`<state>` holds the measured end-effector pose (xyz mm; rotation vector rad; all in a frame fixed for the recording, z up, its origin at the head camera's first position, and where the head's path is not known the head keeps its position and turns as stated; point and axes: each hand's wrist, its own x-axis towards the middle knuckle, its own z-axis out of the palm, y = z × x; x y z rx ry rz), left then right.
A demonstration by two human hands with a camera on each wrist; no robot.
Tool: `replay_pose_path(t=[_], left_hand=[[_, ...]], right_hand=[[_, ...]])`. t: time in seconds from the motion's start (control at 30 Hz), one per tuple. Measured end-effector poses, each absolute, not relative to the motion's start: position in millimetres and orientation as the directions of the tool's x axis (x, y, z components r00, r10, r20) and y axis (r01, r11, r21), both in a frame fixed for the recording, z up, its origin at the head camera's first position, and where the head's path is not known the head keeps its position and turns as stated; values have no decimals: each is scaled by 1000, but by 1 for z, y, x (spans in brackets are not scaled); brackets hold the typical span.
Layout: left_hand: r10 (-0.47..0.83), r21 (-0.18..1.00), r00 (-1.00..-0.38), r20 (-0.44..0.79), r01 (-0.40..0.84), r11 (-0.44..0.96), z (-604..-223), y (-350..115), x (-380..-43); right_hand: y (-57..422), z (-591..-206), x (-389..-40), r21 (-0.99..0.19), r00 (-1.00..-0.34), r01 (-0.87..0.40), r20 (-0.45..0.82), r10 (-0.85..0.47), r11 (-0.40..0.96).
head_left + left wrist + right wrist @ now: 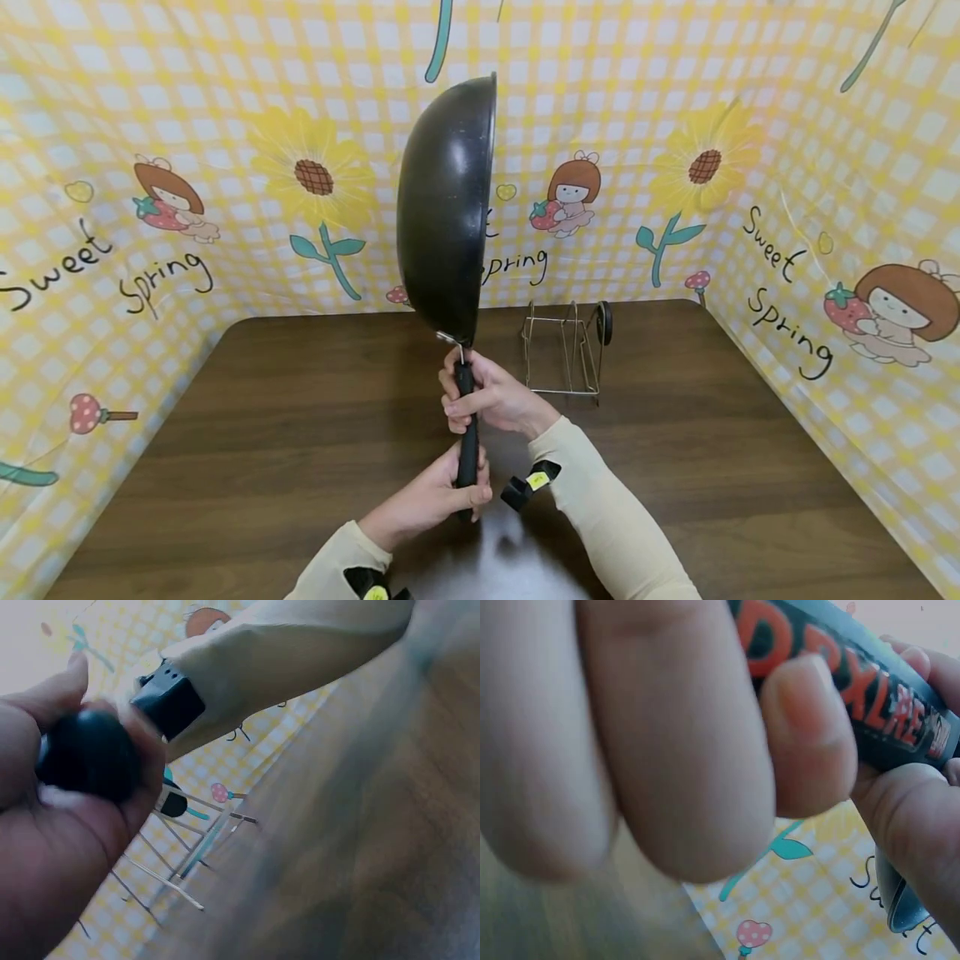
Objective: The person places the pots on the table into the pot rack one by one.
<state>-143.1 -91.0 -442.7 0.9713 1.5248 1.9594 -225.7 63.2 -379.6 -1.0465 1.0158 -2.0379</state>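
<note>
A black wok (446, 208) stands upright in the air in the head view, its bowl at the top, rim facing right and long black handle (467, 458) pointing down. My right hand (498, 398) grips the upper handle just below the metal neck. Lower down, my left hand (438, 490) wraps round the handle's end, thumb across it. The left wrist view shows the dark round butt of the handle (94, 754) inside the left hand's curled fingers. Red lettering runs along the handle (840, 667) in the right wrist view, where large fingers cover part of it.
Behind the hands, to the right, a metal wire rack (562, 390) with a black round piece (604, 323) on its right side sits on the brown wooden table (300, 433). A yellow checked cloth (240, 275) with printed figures hangs round the table's back and sides.
</note>
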Motion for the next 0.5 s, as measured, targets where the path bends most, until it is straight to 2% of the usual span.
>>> replay_pose_path(t=[0.13, 0.33, 0.5], left_hand=[[769, 943, -589, 248, -37, -332, -445, -89, -150], [845, 919, -458, 276, -133, -372, -444, -87, -158], [870, 927, -425, 250, -155, -341, -443, -77, -161]], right_hand=[[70, -379, -226, -845, -494, 144, 390, -777, -516], [81, -379, -225, -840, -472, 143, 406, -782, -523], [93, -380, -224, -842, -477, 130, 410, -777, -524]])
